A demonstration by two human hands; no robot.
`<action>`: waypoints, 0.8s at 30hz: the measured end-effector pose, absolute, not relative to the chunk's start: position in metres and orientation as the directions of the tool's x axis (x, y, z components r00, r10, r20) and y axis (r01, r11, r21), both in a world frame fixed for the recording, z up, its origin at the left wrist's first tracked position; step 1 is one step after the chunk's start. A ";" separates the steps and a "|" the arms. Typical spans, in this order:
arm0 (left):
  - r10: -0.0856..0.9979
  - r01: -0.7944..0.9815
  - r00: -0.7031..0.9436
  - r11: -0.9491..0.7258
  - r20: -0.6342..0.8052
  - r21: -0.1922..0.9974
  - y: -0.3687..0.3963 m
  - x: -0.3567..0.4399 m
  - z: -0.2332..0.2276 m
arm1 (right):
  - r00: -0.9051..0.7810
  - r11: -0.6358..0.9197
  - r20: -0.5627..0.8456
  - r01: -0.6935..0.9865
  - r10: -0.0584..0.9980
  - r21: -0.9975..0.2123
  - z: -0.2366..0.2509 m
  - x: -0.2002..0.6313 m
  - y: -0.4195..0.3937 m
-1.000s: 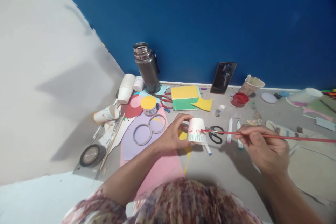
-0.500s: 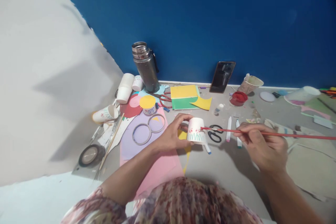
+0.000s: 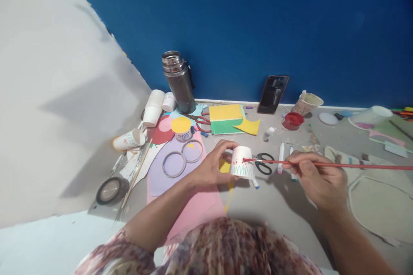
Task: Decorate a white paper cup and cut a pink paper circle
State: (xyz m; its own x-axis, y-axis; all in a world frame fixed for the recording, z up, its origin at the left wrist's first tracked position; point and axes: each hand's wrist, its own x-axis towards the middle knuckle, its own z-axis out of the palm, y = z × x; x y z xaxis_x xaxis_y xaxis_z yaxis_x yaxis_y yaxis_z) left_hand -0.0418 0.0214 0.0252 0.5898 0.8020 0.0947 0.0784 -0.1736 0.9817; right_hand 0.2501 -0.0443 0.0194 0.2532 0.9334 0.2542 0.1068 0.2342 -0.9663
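Seen from above, a person sits at a grey floor-level work surface (image 3: 284, 206) against a blue wall (image 3: 258, 21). The left hand (image 3: 211, 165) holds a small white paper cup (image 3: 241, 161), upside down and tipped on its side, with thumb and fingers curled around its left flank; the cup carries green grass strokes and red dots. The right hand (image 3: 318, 180) pinches a long red-handled paintbrush (image 3: 322, 164) between thumb and fingertips, the shaft running nearly level to the right edge of view. The brush's red tip touches the cup's right side, near its upper part.

Just behind the cup lie black-handled scissors (image 3: 264, 164) and two white markers (image 3: 281, 157), close to the brush shaft. Left of the holding hand sit two tape rings (image 3: 182, 159) on lilac paper (image 3: 167, 176), with pink paper (image 3: 196, 206) under the forearm. Farther back stand a steel flask (image 3: 179, 81), stacked coloured card (image 3: 226, 119), a phone (image 3: 273, 93) leaning on the wall, and a red paint pot (image 3: 292, 120). Bare surface lies in front of the right hand, toward the viewer.
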 end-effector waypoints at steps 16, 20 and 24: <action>0.820 0.026 0.565 -0.133 0.095 0.991 0.022 -0.043 0.019 | 0.283 0.281 0.286 0.060 0.915 -0.958 0.022 0.251 -0.044; 0.819 0.028 0.566 -0.136 0.097 0.990 0.023 -0.043 0.018 | 0.266 0.266 0.275 0.069 0.924 -0.961 0.025 0.249 -0.042; 0.823 0.026 0.560 -0.136 0.098 0.990 0.023 -0.044 0.018 | 0.269 0.300 0.300 0.043 0.915 -0.953 0.025 0.249 -0.042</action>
State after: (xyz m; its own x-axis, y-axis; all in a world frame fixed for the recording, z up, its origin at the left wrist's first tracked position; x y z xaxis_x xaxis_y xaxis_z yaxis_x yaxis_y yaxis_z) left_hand -0.0439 0.0229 0.0175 0.5601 0.8226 0.0980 0.0261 -0.1357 0.9904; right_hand 0.2494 -0.0415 0.0252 0.2689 0.9151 0.3005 0.0429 0.3003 -0.9529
